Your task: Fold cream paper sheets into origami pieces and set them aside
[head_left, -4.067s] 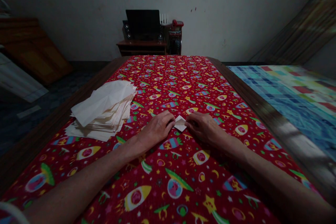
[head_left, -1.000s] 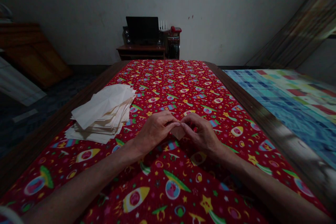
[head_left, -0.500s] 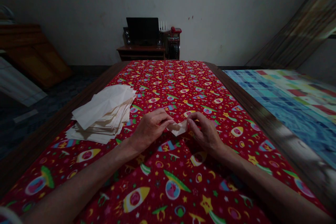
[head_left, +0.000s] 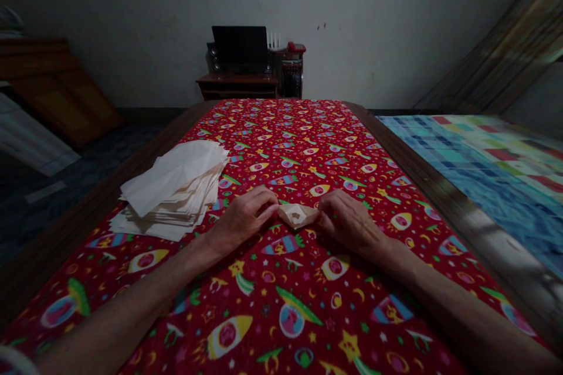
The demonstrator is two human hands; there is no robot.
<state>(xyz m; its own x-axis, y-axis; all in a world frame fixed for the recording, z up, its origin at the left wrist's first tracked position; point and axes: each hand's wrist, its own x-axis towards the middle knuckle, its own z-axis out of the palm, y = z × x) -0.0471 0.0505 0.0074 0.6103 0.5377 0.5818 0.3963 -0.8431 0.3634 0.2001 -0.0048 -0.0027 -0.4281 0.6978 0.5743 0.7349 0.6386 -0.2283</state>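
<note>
A small piece of folded off-white paper (head_left: 297, 216), spread into a diamond shape, is stretched between my two hands just above the red patterned cloth (head_left: 281, 140). My left hand (head_left: 253, 211) pinches its left corner between thumb and fingers. At the opposite corner, my right hand (head_left: 345, 217) grips the paper with its fingers curled; the thumb is partly hidden. To the left of my hands lies an uneven stack of off-white paper sheets (head_left: 176, 179), the top ones showing creases.
The cloth covers a dark wooden table (head_left: 409, 181). A bed with a blue checked cover (head_left: 479, 176) stands to the right. Against the far wall are a black monitor (head_left: 240, 50) and a red telephone (head_left: 296, 47). A wooden cabinet (head_left: 57, 88) is at the left.
Both hands have pulled slightly apart, and the folded paper between them has widened and flattened into a diamond. The stack of sheets has stayed put.
</note>
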